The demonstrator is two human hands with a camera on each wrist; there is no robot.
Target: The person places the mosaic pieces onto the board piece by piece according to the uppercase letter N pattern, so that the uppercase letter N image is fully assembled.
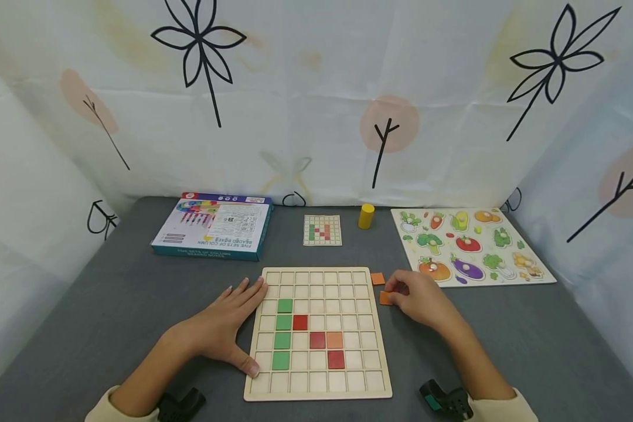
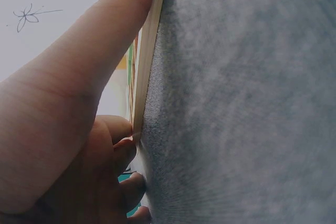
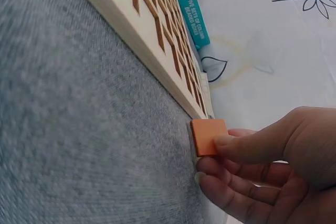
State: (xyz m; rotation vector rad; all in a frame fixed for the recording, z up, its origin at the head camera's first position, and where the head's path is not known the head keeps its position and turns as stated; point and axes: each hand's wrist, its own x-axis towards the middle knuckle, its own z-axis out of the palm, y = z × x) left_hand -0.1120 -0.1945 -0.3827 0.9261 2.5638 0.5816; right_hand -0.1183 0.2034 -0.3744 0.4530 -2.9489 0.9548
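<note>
A wooden grid board [image 1: 298, 383] lies in the middle of the table in the head view. On it are a column of several green tiles [image 1: 283, 323], three red tiles [image 1: 318, 340] in a diagonal and one orange tile [image 1: 334, 340]. My left hand [image 1: 216, 328] rests with spread fingers against the board's left edge. Just off the right edge, my right hand [image 1: 419, 299] pinches a square orange tile [image 3: 207, 136] between thumb and fingers. Another orange tile [image 1: 377, 278] lies slightly farther back, beside the board.
Behind the board is a small pattern card [image 1: 322, 230] with coloured squares. A yellow cylinder [image 1: 366, 216] stands to its right. The flat box [image 1: 211, 227] lies at the back left, and a vegetable picture board [image 1: 472, 246] at the back right.
</note>
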